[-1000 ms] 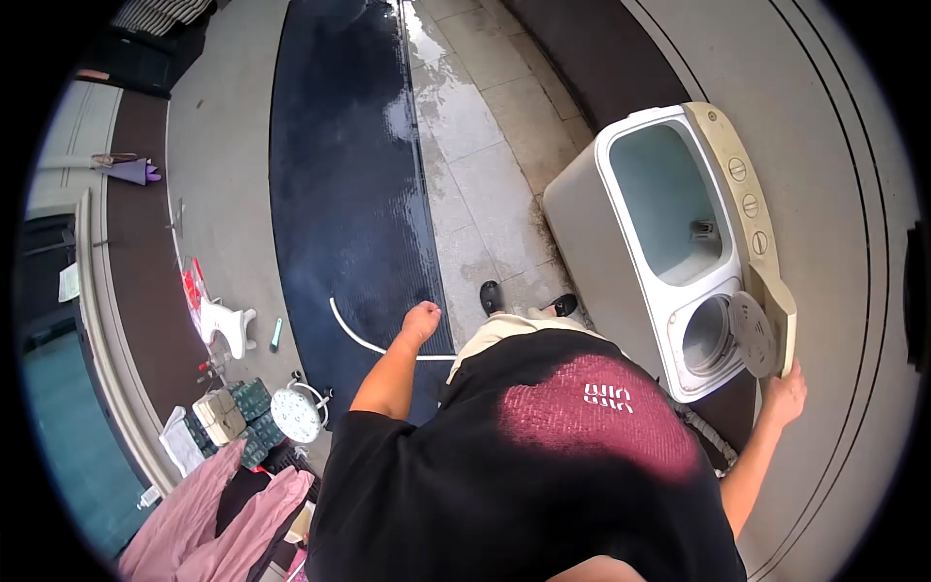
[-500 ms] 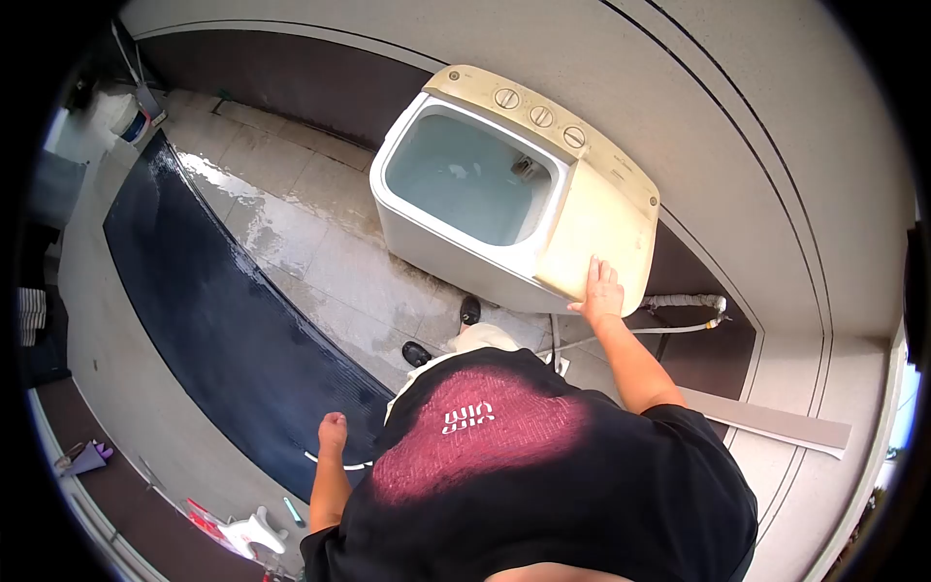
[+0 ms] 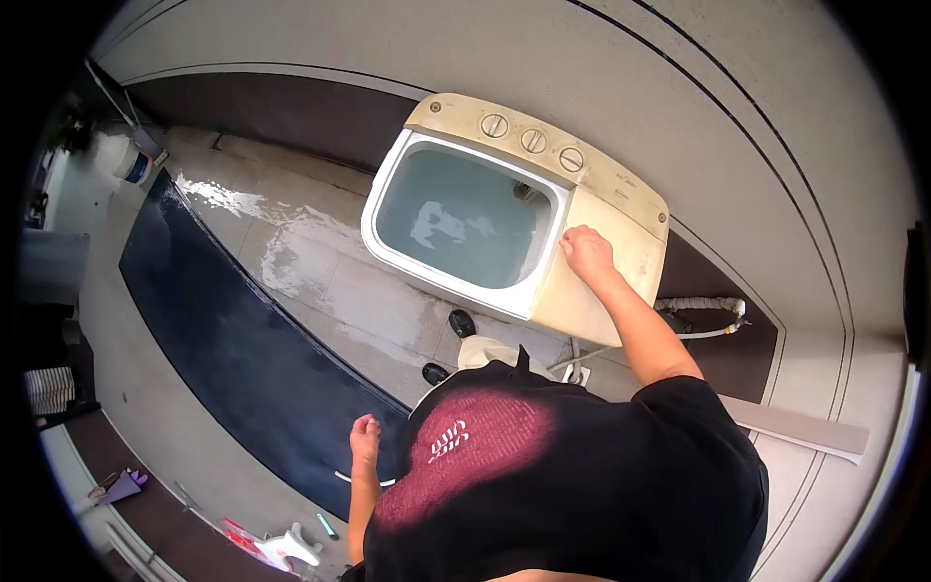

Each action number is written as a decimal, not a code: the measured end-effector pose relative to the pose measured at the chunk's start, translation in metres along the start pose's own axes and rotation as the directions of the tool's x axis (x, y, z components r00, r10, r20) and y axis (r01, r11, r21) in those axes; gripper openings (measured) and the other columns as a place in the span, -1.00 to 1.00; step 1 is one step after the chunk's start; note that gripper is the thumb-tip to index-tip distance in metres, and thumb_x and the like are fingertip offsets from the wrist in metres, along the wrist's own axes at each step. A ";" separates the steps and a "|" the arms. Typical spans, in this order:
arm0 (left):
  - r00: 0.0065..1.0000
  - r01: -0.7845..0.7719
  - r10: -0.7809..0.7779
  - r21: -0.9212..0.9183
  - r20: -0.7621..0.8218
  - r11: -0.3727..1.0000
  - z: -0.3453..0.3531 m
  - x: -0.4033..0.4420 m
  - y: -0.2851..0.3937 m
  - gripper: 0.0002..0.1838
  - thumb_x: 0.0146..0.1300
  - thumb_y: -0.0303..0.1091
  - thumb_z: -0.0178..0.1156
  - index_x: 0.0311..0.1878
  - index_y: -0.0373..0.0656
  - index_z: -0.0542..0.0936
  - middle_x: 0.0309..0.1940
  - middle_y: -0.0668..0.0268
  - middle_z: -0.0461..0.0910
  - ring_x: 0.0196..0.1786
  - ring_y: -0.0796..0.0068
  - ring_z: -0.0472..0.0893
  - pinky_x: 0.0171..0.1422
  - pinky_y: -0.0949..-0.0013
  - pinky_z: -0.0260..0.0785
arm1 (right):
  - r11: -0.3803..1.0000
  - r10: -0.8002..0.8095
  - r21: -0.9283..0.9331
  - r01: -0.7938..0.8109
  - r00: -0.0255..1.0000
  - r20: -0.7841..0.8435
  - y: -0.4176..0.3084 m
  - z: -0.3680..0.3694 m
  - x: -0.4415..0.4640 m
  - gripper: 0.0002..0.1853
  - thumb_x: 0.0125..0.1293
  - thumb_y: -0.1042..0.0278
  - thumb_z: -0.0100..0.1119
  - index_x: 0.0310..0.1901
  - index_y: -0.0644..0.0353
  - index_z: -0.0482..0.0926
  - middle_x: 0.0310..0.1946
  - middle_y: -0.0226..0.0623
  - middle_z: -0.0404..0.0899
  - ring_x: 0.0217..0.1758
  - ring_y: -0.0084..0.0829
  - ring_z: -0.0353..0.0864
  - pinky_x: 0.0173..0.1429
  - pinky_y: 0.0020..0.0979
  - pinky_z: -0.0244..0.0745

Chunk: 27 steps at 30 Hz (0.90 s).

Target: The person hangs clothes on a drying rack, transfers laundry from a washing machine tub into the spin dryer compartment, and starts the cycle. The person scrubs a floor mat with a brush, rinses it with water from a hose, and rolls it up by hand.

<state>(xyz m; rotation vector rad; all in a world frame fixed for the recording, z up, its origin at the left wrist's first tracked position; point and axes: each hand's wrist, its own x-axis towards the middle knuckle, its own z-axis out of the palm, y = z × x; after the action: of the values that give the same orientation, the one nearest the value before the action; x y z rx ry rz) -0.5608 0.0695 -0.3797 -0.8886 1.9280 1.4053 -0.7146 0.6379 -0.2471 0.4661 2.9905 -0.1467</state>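
Observation:
A twin-tub washing machine stands by the wall; its open wash tub (image 3: pixel 380 242) holds bluish, cloudy water. To the right of the tub lies a yellowed lid (image 3: pixel 606 306). My right hand (image 3: pixel 588 254) is over that lid, at its edge beside the tub, with the fingers curled closed. Whether they grip the lid's edge or something small is hidden. Down at my side, my left hand (image 3: pixel 365 441) is loosely curled, with nothing visible in it, above a long dark mat (image 3: pixel 262 359).
Wet paving (image 3: pixel 315 262) runs between the mat and the machine. Grey hoses (image 3: pixel 703 335) come out at the machine's right. A white bucket (image 3: pixel 131 160) stands at the far left. A white and red item (image 3: pixel 286 548) lies lower left, near a small teal object (image 3: pixel 328 527).
My right hand has slid from the lid's front edge to its edge by the tub, and its spread fingers have curled in. The view has shifted slightly.

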 end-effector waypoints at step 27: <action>0.948 0.084 -0.074 0.018 -0.309 0.996 0.099 -0.091 -0.012 -0.65 0.26 -0.14 0.13 0.00 -0.15 0.57 -0.16 0.10 0.65 -0.05 0.17 0.62 0.10 0.22 0.42 | 0.779 -0.600 -0.287 0.558 0.796 -0.079 0.040 0.019 0.272 -0.80 0.26 0.24 0.18 -0.33 0.22 0.56 -0.34 -0.08 0.55 -0.27 -0.05 0.53 -0.19 -0.11 0.45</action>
<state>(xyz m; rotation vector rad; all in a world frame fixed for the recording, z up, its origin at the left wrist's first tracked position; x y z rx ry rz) -0.4891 0.1780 -0.3429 -1.2172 2.1069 1.2440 -0.9577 0.7540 -0.3028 -0.5182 3.1405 0.2354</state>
